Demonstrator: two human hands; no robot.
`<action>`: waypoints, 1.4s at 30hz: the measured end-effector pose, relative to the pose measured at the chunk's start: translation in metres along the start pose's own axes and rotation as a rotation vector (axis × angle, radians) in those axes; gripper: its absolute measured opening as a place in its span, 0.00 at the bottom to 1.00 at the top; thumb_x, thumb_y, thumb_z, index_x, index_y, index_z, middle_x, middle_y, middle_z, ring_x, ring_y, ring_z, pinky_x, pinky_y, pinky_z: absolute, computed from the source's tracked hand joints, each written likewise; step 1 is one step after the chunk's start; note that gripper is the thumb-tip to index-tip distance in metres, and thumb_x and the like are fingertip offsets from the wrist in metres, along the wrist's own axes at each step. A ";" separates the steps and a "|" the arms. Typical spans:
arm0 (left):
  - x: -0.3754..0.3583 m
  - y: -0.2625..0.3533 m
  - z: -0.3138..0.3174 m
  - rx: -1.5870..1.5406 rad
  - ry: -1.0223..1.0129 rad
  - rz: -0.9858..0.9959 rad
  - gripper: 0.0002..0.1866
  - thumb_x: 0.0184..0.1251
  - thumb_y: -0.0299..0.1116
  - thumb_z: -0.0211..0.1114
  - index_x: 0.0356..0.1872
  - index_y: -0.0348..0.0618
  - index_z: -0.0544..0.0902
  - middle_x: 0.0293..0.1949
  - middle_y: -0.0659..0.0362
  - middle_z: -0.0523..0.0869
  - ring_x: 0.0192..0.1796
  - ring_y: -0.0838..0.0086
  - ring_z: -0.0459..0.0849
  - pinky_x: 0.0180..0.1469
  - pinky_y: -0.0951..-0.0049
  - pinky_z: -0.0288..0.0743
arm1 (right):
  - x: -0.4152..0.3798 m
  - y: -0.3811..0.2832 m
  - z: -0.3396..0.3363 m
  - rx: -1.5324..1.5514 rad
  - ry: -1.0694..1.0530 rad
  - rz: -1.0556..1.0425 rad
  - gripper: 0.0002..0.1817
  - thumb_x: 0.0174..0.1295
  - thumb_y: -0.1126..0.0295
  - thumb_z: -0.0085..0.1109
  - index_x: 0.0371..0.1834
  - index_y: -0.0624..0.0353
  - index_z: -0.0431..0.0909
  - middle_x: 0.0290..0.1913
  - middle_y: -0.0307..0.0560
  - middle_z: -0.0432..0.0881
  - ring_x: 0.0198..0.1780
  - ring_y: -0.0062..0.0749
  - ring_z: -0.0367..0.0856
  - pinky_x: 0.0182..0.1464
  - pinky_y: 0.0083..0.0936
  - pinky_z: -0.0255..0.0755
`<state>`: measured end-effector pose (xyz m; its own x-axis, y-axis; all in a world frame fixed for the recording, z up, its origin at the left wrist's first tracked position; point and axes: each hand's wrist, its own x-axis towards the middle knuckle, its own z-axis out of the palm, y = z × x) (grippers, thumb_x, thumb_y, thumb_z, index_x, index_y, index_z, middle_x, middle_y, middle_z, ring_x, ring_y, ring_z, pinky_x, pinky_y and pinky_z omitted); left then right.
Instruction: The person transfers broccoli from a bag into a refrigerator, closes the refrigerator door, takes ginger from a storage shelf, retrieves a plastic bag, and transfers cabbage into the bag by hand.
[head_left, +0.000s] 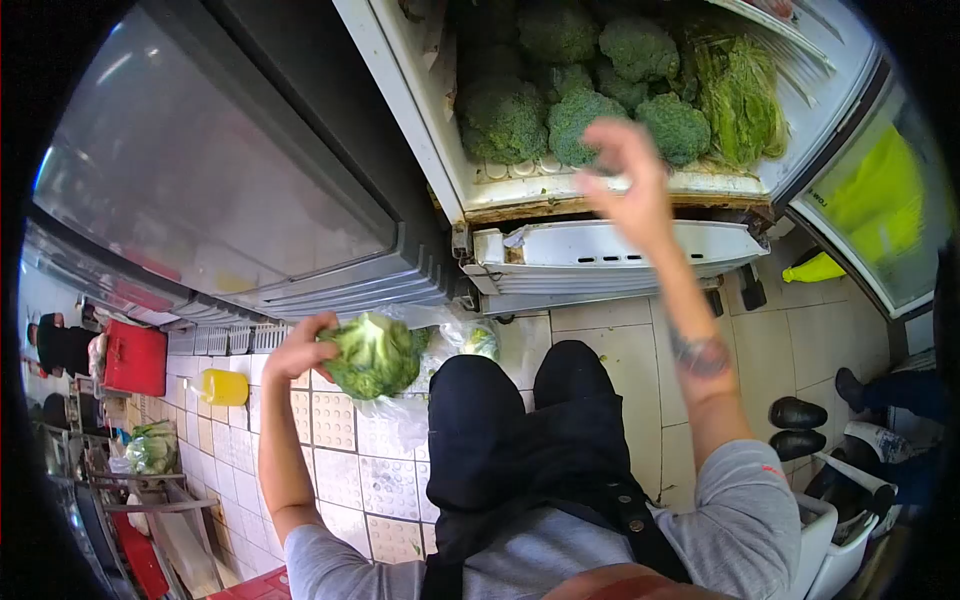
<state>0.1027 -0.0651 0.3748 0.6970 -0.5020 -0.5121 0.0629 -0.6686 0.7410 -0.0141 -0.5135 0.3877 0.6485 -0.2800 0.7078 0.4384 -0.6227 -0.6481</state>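
Observation:
My left hand [303, 347] grips a head of broccoli [374, 358], its pale stalk side facing up, over the floor to the left of my knees. A clear plastic bag [405, 420] lies on the floor beneath it, and a pale green vegetable [480, 343] shows partly inside, close to my knee. My right hand [630, 180], somewhat blurred, reaches to the front of the open fridge with thumb and fingers apart and nothing between them. Just behind it, several broccoli heads [583, 122] are piled on the fridge floor, beside a bunch of leafy greens [740, 105].
The fridge's lower front panel [610, 250] juts out below the opening, and its glass door [870, 190] stands open at right. A grey fridge [220, 150] is at left. A yellow container [222, 387] and a red box [137, 358] stand farther left. Black shoes [798, 427] are at right.

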 end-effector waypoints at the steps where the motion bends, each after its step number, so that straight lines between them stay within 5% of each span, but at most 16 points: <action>1: -0.008 -0.001 -0.010 -0.102 -0.007 0.102 0.17 0.42 0.25 0.59 0.38 0.38 0.72 0.31 0.56 0.78 0.29 0.71 0.79 0.31 0.71 0.82 | -0.028 0.004 0.024 0.190 -0.082 -0.112 0.23 0.44 0.68 0.70 0.47 0.55 0.76 0.54 0.47 0.74 0.56 0.38 0.73 0.55 0.34 0.68; 3: -0.031 0.033 0.014 -0.467 0.101 0.208 0.24 0.41 0.25 0.56 0.46 0.37 0.72 0.41 0.59 0.78 0.45 0.73 0.77 0.57 0.72 0.71 | -0.063 -0.042 0.043 0.238 -0.328 -0.100 0.40 0.38 0.58 0.77 0.58 0.50 0.70 0.63 0.50 0.65 0.64 0.43 0.65 0.63 0.38 0.62; 8: -0.024 0.107 0.099 -1.006 -0.170 0.465 0.33 0.55 0.36 0.59 0.64 0.39 0.62 0.54 0.52 0.75 0.57 0.63 0.75 0.59 0.63 0.71 | -0.087 -0.084 0.092 0.254 0.095 -0.368 0.67 0.29 0.50 0.81 0.73 0.41 0.42 0.71 0.65 0.40 0.71 0.65 0.45 0.67 0.59 0.46; 12: -0.005 0.151 0.129 -1.064 -0.350 0.860 0.42 0.58 0.49 0.62 0.69 0.41 0.54 0.62 0.44 0.67 0.59 0.58 0.73 0.59 0.56 0.70 | -0.040 -0.045 0.075 0.286 0.467 -0.280 0.66 0.29 0.52 0.81 0.71 0.56 0.45 0.65 0.63 0.53 0.66 0.55 0.56 0.66 0.45 0.54; 15: -0.003 0.153 0.122 -0.785 -0.162 0.972 0.50 0.58 0.55 0.62 0.71 0.40 0.44 0.61 0.37 0.67 0.60 0.54 0.72 0.61 0.53 0.68 | 0.026 -0.038 0.038 -0.200 0.420 -0.335 0.66 0.27 0.53 0.82 0.71 0.58 0.47 0.64 0.61 0.56 0.65 0.51 0.57 0.64 0.43 0.57; 17: -0.002 0.130 0.115 -0.651 -0.235 0.889 0.36 0.61 0.48 0.62 0.65 0.38 0.61 0.55 0.45 0.75 0.55 0.60 0.77 0.58 0.60 0.70 | 0.069 -0.030 0.041 -0.205 0.417 -0.394 0.57 0.34 0.55 0.80 0.69 0.59 0.54 0.63 0.60 0.62 0.64 0.45 0.62 0.62 0.39 0.61; 21: 0.017 0.043 0.103 -0.356 -0.197 0.539 0.18 0.63 0.38 0.61 0.48 0.35 0.76 0.46 0.53 0.83 0.47 0.69 0.82 0.53 0.67 0.75 | 0.141 -0.015 0.055 -0.423 -0.094 0.250 0.52 0.46 0.44 0.67 0.70 0.59 0.52 0.68 0.75 0.48 0.69 0.66 0.51 0.68 0.42 0.53; 25: 0.071 -0.090 0.104 -0.118 -0.286 -0.137 0.10 0.64 0.33 0.57 0.41 0.38 0.80 0.40 0.58 0.83 0.40 0.76 0.79 0.45 0.74 0.75 | 0.158 0.008 0.091 -0.479 0.039 0.287 0.51 0.47 0.45 0.67 0.70 0.59 0.53 0.69 0.75 0.46 0.69 0.72 0.45 0.67 0.55 0.49; 27: 0.093 -0.134 0.121 0.113 -0.290 -0.203 0.11 0.62 0.33 0.57 0.41 0.38 0.80 0.37 0.60 0.82 0.39 0.74 0.79 0.47 0.73 0.74 | 0.155 0.017 0.096 -0.499 0.036 0.300 0.51 0.50 0.44 0.63 0.71 0.59 0.49 0.70 0.74 0.46 0.69 0.73 0.44 0.67 0.58 0.46; 29: 0.147 -0.229 0.126 0.363 -0.250 0.082 0.15 0.54 0.33 0.61 0.42 0.37 0.80 0.36 0.56 0.81 0.39 0.67 0.78 0.49 0.66 0.72 | 0.146 0.015 0.092 -0.520 0.050 0.232 0.53 0.50 0.46 0.66 0.71 0.62 0.47 0.70 0.72 0.46 0.70 0.69 0.45 0.68 0.55 0.47; 30: 0.179 -0.291 0.128 0.374 -0.136 0.492 0.12 0.54 0.35 0.60 0.37 0.39 0.81 0.36 0.52 0.82 0.39 0.63 0.79 0.45 0.65 0.72 | 0.149 0.029 0.090 -0.539 0.039 0.185 0.53 0.49 0.46 0.66 0.71 0.63 0.47 0.70 0.72 0.46 0.70 0.68 0.46 0.68 0.54 0.47; 31: 0.200 -0.305 0.135 0.510 -0.053 0.079 0.11 0.55 0.38 0.58 0.31 0.40 0.80 0.35 0.49 0.82 0.39 0.59 0.80 0.42 0.62 0.72 | 0.149 0.034 0.089 -0.549 0.027 0.140 0.54 0.49 0.47 0.67 0.71 0.64 0.47 0.70 0.71 0.46 0.70 0.68 0.46 0.68 0.53 0.48; 32: 0.210 -0.324 0.142 0.709 0.036 0.215 0.14 0.57 0.42 0.57 0.28 0.40 0.79 0.34 0.46 0.82 0.40 0.56 0.80 0.40 0.56 0.71 | 0.149 0.037 0.070 -0.364 -0.162 0.141 0.54 0.47 0.47 0.68 0.70 0.67 0.48 0.70 0.70 0.49 0.70 0.65 0.47 0.68 0.51 0.48; 36: 0.219 -0.312 0.161 0.607 0.126 -0.238 0.29 0.50 0.50 0.64 0.45 0.34 0.77 0.48 0.43 0.78 0.47 0.50 0.79 0.52 0.60 0.73 | 0.146 0.104 -0.001 -0.435 -0.326 -0.061 0.27 0.68 0.54 0.43 0.68 0.54 0.63 0.70 0.56 0.57 0.71 0.38 0.56 0.68 0.32 0.53; 38: 0.225 -0.297 0.173 0.409 0.468 -0.280 0.36 0.43 0.46 0.69 0.54 0.35 0.72 0.53 0.41 0.75 0.52 0.47 0.76 0.54 0.59 0.72 | 0.093 0.050 0.003 -0.325 -0.090 -0.100 0.19 0.65 0.71 0.51 0.59 0.58 0.73 0.68 0.56 0.61 0.67 0.37 0.64 0.66 0.29 0.58; 42: 0.237 -0.251 0.167 0.448 0.743 -0.327 0.54 0.36 0.40 0.75 0.68 0.46 0.54 0.66 0.46 0.61 0.65 0.45 0.62 0.61 0.56 0.68 | 0.013 0.021 0.012 0.051 0.103 -0.111 0.18 0.61 0.74 0.57 0.55 0.65 0.71 0.63 0.58 0.67 0.62 0.40 0.70 0.57 0.32 0.69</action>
<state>0.1331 -0.1074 -0.0052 0.9819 0.1259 -0.1417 0.1631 -0.9422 0.2926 0.0112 -0.5214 0.3801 0.5280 -0.2863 0.7995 0.5366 -0.6173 -0.5754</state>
